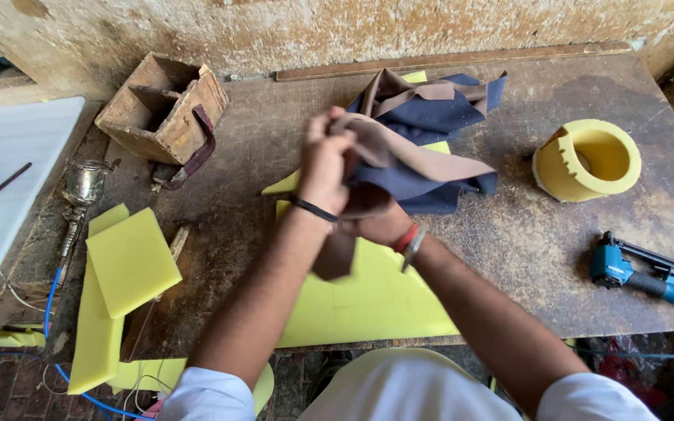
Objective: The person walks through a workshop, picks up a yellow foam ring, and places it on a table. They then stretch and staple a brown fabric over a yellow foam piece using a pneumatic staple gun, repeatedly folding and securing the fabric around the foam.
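**Both hands gather brown and navy fabric over a worn workbench**

The wooden workbench (555,257) fills the view, its dark top scuffed and stained, set against a rough plaster wall. A large flat sheet of yellow foam (368,300) lies at the near edge, right under the person's forearms. Partly on that sheet, towards the middle of the bench, sits the bundle of brown and navy fabric (427,140), crumpled, with its far corners spread towards the wall.

To the left, smaller yellow foam slabs (122,269) lean and overlap at the bench's edge. An old wooden box (161,109) with compartments stands at the far left corner, a dark strap hanging from it. On the right, a hollow yellow foam ring (587,160) rests upright, well apart from the cloth. Nearer the right edge lies a blue pneumatic stapler (633,273). A metal spray gun (79,195) on a blue hose lies off the left side.

The left hand (323,160), a black band at its wrist, is curled shut on a brown fold of the fabric. The right hand (380,222), wearing red and silver bands, is mostly hidden under the cloth; I cannot tell how its fingers stand.
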